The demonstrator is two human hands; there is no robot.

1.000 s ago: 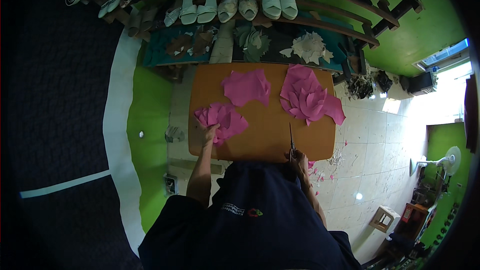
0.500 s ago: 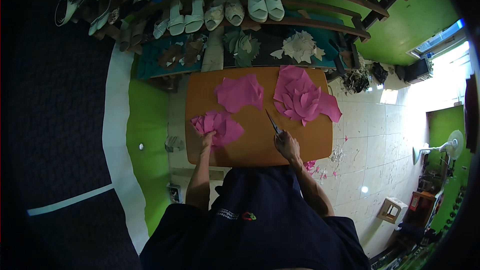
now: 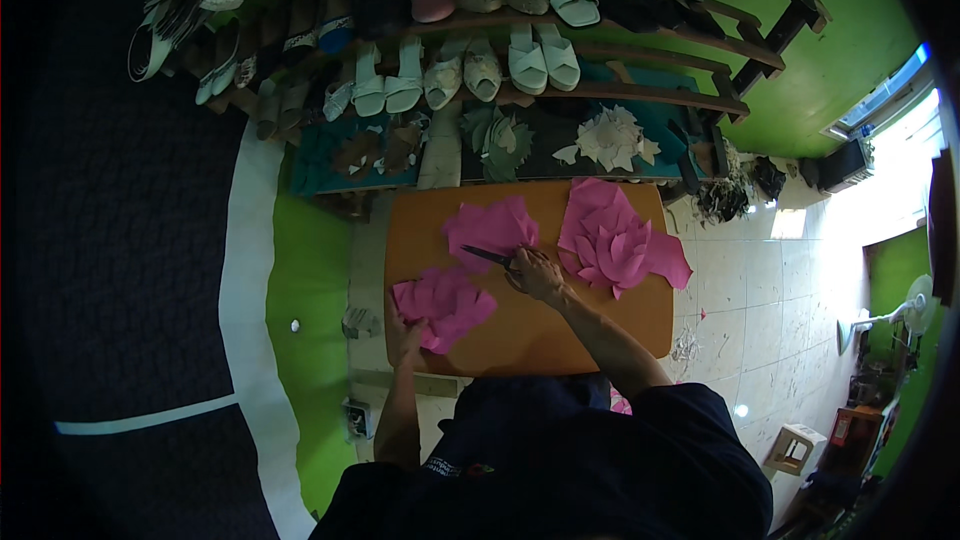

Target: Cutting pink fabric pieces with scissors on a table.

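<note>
A brown table (image 3: 560,345) with rounded corners carries several pink cut pieces of thin sheet material, fabric or leather. Gripping the lower left edge of the left pink pile (image 3: 450,302) is my left hand (image 3: 408,336), fingers partly tucked under it. My right hand (image 3: 540,275) holds dark scissors (image 3: 488,255), their blades pointing left. The blades lie at the lower edge of the middle pink piece (image 3: 488,220), and my right fingertips are by its lower right corner. A larger heap of pink petal-like pieces (image 3: 612,245) sits at the table's right side.
Beyond the table, a wooden shoe rack (image 3: 640,95) bears rows of sandals and shoes. On its lowest level lie green cut pieces (image 3: 497,143) and cream cut pieces (image 3: 608,138). Scraps (image 3: 686,343) litter the tiled floor on the right, where a white fan (image 3: 915,300) stands.
My right hand has moved left and away from me with the scissors, now beside the middle pink piece. The left pink pile lies flatter and more spread. The whole view has shifted.
</note>
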